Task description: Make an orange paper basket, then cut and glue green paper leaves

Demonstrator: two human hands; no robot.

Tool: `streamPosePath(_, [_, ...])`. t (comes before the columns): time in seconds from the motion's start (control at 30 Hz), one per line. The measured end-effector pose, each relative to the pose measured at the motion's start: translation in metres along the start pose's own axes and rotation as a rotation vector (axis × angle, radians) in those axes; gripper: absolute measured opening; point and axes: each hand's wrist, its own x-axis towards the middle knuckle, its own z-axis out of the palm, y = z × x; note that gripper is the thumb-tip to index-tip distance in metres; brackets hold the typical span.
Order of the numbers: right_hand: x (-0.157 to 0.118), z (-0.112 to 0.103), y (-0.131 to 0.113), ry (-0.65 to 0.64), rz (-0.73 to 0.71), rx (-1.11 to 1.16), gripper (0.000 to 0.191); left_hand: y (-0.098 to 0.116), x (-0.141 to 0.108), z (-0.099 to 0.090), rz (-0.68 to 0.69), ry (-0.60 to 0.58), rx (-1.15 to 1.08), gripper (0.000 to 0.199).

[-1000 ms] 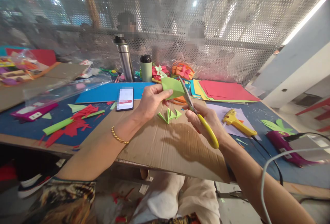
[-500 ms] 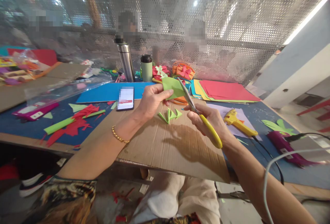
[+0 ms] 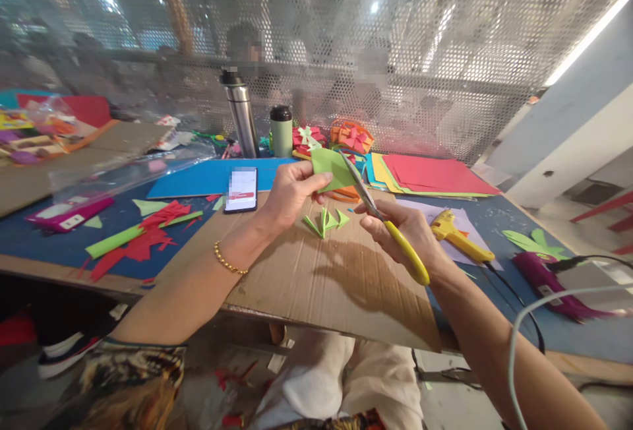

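The left hand (image 3: 291, 196) pinched the green paper (image 3: 336, 165) between its fingers, maybe to keep it still for the scissors (image 3: 366, 199), which the right hand (image 3: 403, 227) gripped in its fingers, blades reaching past them to the paper's edge.

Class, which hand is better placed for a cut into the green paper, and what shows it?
Probably the right hand: it holds the scissors, blades at the edge of the green paper, while the left hand grips that paper.
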Motion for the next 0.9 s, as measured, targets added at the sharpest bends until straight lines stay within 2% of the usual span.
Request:
streamPosePath(0.4, [0.0001,-0.0009,-0.0018,0.006,-0.012,-0.023,0.086,-0.0027,0.0018,-0.001,0.017,-0.009,-0.009,0.018])
streamPosePath(0.7, [-0.004,0.0002,-0.0017,-0.053,0.047,0.08,0.078,-0.0051,0.0032,-0.0019,-0.044,-0.024,-0.118,0.021])
streamPosePath(0.9, [-0.0061,-0.001,0.0023,-0.071,0.057,0.108,0.075,-0.0067,0.0038,-0.0036,-0.026,-0.04,-0.07,0.022])
